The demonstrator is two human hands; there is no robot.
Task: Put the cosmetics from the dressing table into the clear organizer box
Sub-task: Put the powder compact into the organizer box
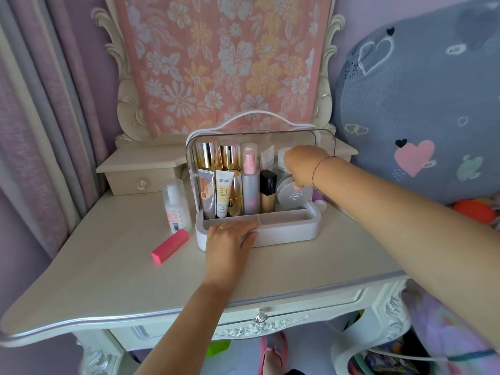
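The clear organizer box [286,230] stands open at the middle of the dressing table [108,266], its lid raised. Inside stand several tubes and bottles, among them a BB cream tube [224,193] and a pink spray bottle [250,185]. My right hand [303,165] reaches into the box's right side and pinches a round grey compact [293,197], tilted on edge. My left hand [230,239] rests flat on the box's white front rim. A clear bottle with a pink label [176,204] and a pink rectangular box [170,246] lie on the table to the left of the organizer.
A small drawer unit [135,174] sits behind the clear bottle. A mirror covered by floral cloth [216,63] rises at the back. A large grey heart-print cushion [419,104] crowds the right side. Small items [320,203] peek out behind the organizer's right end.
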